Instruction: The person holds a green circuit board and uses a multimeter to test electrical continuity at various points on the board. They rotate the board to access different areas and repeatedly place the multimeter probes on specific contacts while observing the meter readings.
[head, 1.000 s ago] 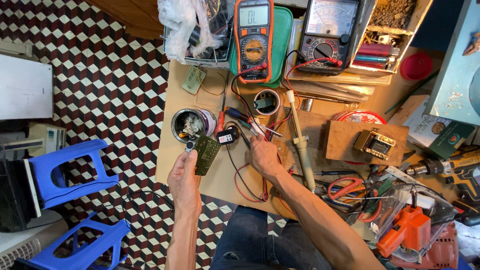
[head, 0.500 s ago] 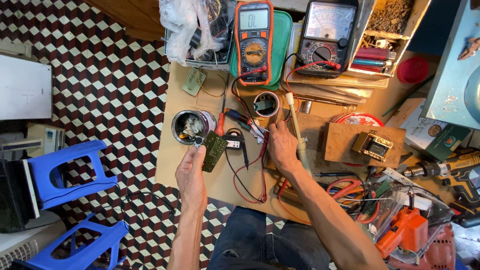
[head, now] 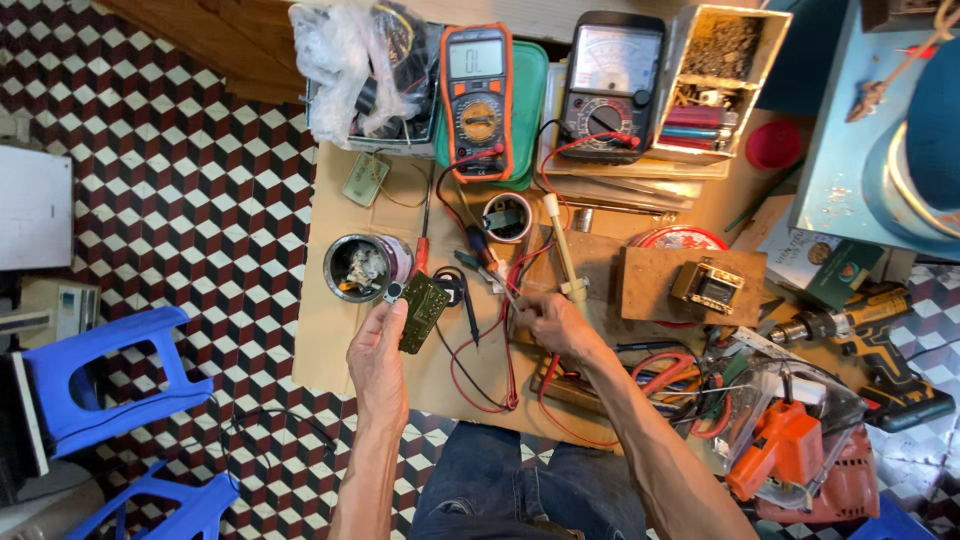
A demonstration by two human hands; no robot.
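Left hand [head: 378, 345] pinching green circuit board [head: 424, 311] just above tabletop [head: 330, 330]; right hand [head: 552, 322] closed around soldering iron [head: 563, 252], near board. Red and black leads [head: 480, 350] beneath. Joint seemingly not yet touched; soldering likely ahead.

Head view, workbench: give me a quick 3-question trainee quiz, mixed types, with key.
1. True or false: the left hand holds a small green circuit board up over the bench.
2. Multiple choice: which thing lies nearest the right hand? A) orange multimeter B) cream-handled soldering iron C) yellow drill
3. Fill in: the open metal tin sits just ____ the circuit board in the picture.

Key
1. True.
2. B; its handle end lies right by the fingers, which pinch a thin tool.
3. Left of, slightly above.
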